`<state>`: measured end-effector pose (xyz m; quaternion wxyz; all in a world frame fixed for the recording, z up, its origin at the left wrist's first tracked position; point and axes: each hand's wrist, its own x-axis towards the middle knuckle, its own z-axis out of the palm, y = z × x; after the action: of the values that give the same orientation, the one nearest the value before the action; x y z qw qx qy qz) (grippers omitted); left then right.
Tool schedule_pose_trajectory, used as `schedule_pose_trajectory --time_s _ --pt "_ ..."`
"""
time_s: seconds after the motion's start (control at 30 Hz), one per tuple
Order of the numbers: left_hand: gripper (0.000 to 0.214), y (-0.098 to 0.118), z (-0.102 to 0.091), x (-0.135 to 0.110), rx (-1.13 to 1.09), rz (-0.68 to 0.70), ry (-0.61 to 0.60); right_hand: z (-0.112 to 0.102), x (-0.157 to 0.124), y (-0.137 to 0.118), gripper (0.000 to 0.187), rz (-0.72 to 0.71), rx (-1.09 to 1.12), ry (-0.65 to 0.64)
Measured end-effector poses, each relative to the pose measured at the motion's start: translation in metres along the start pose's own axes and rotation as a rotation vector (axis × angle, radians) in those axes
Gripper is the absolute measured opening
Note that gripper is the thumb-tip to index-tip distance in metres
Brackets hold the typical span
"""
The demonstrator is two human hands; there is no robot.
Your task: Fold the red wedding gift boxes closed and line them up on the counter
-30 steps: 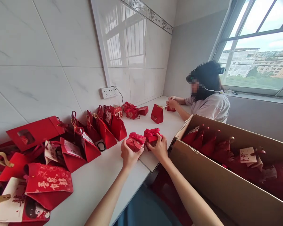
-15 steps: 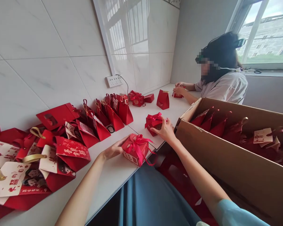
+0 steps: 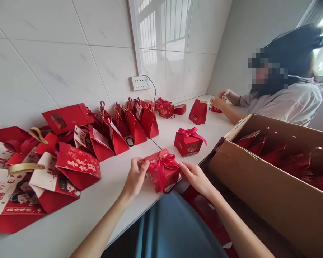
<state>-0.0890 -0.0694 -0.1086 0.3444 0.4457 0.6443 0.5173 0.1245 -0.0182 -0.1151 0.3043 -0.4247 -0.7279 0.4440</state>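
Observation:
A red gift box [image 3: 156, 182] with a pink-red satin ribbon bow [image 3: 163, 166] sits at the table's front edge, a dark cord handle hanging at its near side. My left hand [image 3: 136, 178] is closed at the box's left, thumb and fingers pinching the ribbon's left end. On the right, my right hand [image 3: 197, 178] pinches the other side of the bow between thumb and forefinger. Just behind stands a second red gift box [image 3: 190, 145], also tied with a ribbon bow; neither hand touches it.
Red candy bags with ribbon handles [image 3: 78, 166] crowd the table's left side and wall. A cardboard carton [image 3: 269, 182] with more red bags stands on the right. A single red bag [image 3: 198, 113] stands farther back. At the far end, a person [image 3: 288, 100] handles a red box.
My right hand has left the second box and come to the bow on the near box. My left hand has shifted from the box's side to the ribbon. The view has turned slightly left.

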Motion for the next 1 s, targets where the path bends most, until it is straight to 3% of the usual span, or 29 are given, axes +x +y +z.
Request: schedule_pose_trajectory --time_s 0.13,0.3,0.47,0.67,1.0 --pt "0.055 0.014 -0.011 0.007 0.048 -0.023 -0.069 -0.013 -0.010 -0.002 0.056 0.052 0.044 -0.140" --pt "0.049 0.030 -0.018 0.011 0.346 0.078 -0.150 -0.030 0.010 -0.019 0.068 0.127 0.023 -0.086" --pt "0.046 0.026 -0.005 0.011 0.265 0.085 -0.223 -0.015 0.031 -0.030 0.061 0.135 -0.001 -0.047" --pt "0.042 0.009 0.008 0.003 -0.076 0.066 -0.142 0.000 0.029 -0.019 0.050 0.048 0.364 -0.041" --pt "0.039 0.001 0.019 -0.004 -0.073 0.126 -0.034 0.017 0.030 0.005 0.052 0.082 0.830 0.048"
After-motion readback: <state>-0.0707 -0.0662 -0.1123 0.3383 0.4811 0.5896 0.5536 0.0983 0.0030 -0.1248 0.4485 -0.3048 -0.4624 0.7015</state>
